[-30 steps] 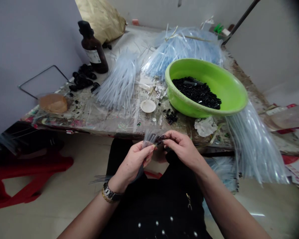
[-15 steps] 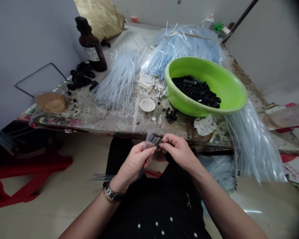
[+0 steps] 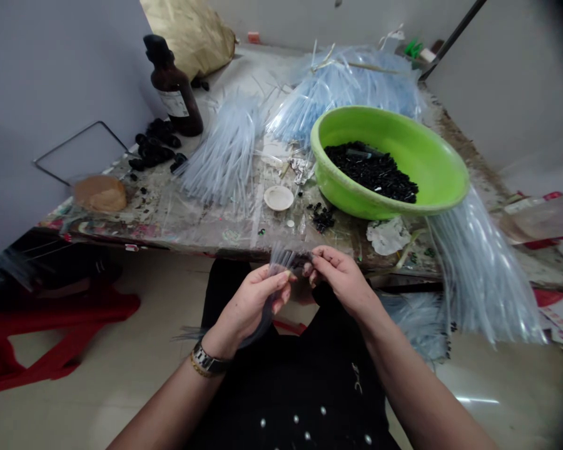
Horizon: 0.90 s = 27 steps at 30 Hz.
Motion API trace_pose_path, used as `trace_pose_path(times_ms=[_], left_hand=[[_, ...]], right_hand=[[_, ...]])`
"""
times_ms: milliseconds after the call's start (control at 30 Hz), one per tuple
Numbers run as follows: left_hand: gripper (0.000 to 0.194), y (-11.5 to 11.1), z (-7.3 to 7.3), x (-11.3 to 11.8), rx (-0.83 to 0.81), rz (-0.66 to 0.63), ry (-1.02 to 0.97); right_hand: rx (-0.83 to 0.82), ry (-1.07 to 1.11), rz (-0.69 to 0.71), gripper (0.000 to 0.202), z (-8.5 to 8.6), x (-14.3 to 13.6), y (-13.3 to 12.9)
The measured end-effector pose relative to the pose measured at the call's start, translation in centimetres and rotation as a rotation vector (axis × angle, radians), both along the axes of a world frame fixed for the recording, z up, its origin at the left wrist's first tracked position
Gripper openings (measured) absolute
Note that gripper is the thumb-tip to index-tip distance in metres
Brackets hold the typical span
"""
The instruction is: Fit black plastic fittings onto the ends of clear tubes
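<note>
My left hand (image 3: 258,297) is closed around a bundle of thin clear plastic tubes (image 3: 279,257), whose upper ends fan out above the thumb. The other ends trail behind the wrist to the left. To its right, my right hand (image 3: 335,272) has thumb and fingers pinched together close to the tube ends. Whatever lies in that pinch is small and dark, and I cannot make it out. Both hands are over the lap, just below the table's front edge. Above them a green bowl (image 3: 389,119) holds a heap of small black pieces (image 3: 370,172).
Loose clear tubes (image 3: 225,150) lie left of the bowl, with a larger bluish bundle (image 3: 351,81) behind it. More tubes (image 3: 488,269) hang over the right edge. A white dish (image 3: 278,198), a brown bottle (image 3: 176,94) and a red stool (image 3: 60,331) are also present.
My right hand has moved slightly right, away from the tube ends, widening the gap between the hands. The left hand still grips the bundle.
</note>
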<state>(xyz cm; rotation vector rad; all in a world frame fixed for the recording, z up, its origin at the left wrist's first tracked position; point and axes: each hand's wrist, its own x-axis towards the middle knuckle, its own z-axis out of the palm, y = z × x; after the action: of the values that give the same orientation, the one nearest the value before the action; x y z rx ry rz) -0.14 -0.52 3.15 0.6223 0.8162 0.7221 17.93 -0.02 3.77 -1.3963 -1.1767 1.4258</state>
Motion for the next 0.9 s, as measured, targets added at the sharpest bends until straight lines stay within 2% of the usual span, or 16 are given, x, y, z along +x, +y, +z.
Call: trace_pose_path(times_ms=[167,367,567,700,900], left_hand=[[0.023,0.1,-0.1,-0.2,0.005,-0.014,-0.003],[0.021,-0.1,-0.3,0.2,0.055,-0.029,0.053],[0.017,-0.3,-0.5,0.3,0.060,-0.010,0.062],[0.020,-0.2,-0.4,0.3,0.016,0.024,0.038],[0.022,-0.1,-0.4,0.2,-0.060,0.081,0.010]], right_hand=[[0.124,-0.108,-0.072,0.021,0.6,-0.1,0.7],[0.304,-0.339,0.023,0.011,1.4,-1.0,1.1],[0.393,-0.357,0.039,0.010,1.3,-1.1,1.3],[0.395,-0.339,0.011,0.013,1.2,-1.0,1.2],[0.302,-0.285,-0.047,0.013,0.7,-1.1,0.7]])
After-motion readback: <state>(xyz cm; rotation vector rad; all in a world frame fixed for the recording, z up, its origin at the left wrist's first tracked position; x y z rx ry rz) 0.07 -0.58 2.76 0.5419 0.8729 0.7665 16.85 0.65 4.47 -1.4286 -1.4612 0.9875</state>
